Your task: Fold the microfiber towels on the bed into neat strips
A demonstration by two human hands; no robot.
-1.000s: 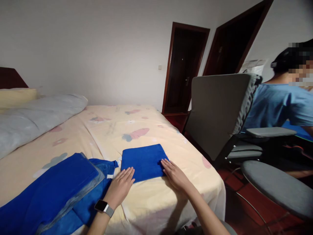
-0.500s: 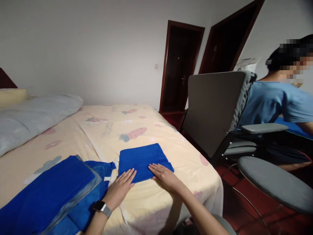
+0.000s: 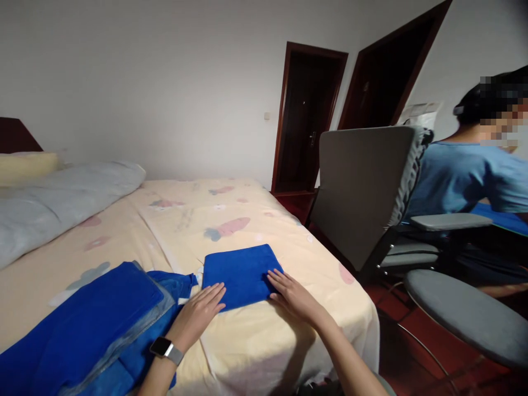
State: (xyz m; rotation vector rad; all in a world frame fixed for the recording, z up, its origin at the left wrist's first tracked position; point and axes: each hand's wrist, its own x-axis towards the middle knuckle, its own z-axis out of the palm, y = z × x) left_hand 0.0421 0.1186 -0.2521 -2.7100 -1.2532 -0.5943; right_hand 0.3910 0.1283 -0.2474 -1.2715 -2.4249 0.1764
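Note:
A blue cloth (image 3: 241, 272), folded into a flat rectangle, lies on the bed's patterned sheet in front of me. My left hand (image 3: 203, 305), with a watch (image 3: 165, 349) on the wrist, rests on its near left corner, fingers stretched out. Fingers extended, my right hand (image 3: 291, 291) lies on the cloth's right edge and covers the near right corner. To the left, a larger pile of blue fabric (image 3: 91, 319) with a grey edge is spread beside my left forearm, partly hidden by it.
A grey pillow (image 3: 66, 192) and a yellow one (image 3: 28, 168) lie at the bed's (image 3: 185, 220) far left. Right of the bed stand a grey chair (image 3: 358, 192) and a round grey seat (image 3: 462, 308). A person in a blue shirt (image 3: 457, 170) sits there, facing away.
My right hand has slid right across the blue cloth to its edge. My left hand has shifted slightly left. The view has tilted a little.

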